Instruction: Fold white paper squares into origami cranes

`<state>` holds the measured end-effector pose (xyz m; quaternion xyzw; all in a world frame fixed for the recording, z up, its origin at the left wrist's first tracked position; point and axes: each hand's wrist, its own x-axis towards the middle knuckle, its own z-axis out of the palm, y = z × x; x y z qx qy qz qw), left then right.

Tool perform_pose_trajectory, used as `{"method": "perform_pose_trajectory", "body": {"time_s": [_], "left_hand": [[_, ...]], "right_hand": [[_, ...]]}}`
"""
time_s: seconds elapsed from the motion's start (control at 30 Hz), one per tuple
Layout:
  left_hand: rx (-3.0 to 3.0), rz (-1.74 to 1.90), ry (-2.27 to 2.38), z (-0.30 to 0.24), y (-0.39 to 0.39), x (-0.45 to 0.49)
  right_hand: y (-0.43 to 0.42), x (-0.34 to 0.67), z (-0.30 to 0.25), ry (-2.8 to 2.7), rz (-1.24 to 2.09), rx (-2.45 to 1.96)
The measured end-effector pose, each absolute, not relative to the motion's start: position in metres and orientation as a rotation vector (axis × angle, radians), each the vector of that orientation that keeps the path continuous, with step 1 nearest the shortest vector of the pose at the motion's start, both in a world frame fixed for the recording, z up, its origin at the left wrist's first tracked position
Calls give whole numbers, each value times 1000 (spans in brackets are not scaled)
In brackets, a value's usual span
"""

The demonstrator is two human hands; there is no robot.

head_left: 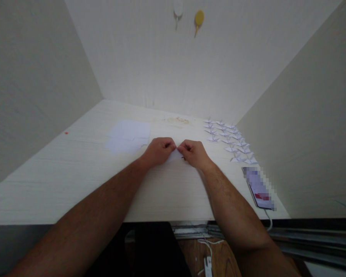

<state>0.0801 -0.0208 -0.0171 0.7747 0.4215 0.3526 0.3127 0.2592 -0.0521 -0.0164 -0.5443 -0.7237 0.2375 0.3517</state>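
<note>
A small piece of white paper (174, 156) is pinched between my two hands, just above the middle of the desk. My left hand (160, 151) grips its left side, fingers curled and thumb pressed to the forefinger. From the other side my right hand (192, 152) pinches the paper, its fingertips almost touching those of the left. The hands hide much of the paper, so I cannot make out its folds. Sheets of white paper (128, 134) lie flat to the left. Several folded paper cranes (226, 134) stand in rows at the back right.
A phone (258, 188) with a lit screen lies near the right front, with a white cable (268, 220) running over the edge. Walls enclose the white desk (60, 184) on three sides. A white hook (178, 9) and a yellow hook (199, 18) are on the back wall.
</note>
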Motion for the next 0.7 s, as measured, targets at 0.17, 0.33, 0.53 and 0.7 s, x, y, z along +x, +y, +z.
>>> {"method": "perform_pose_trajectory", "body": {"time_s": [0.17,0.33,0.53,0.7], "left_hand": [[1911,967,1114,-14,-20,77],[1562,968,1009,-16,-20,79],[1298,1039,981,-21,-20,82],[1281,1063,1045,-18,-21,81]], "right_hand": [[-52,259,-14,-1838,863,-1452],[-53,257,-13,-1807,926,-1425],[-53,255,-18,-1778,898,-1440],[-55,257,-16,-1784,966,-1406]]}}
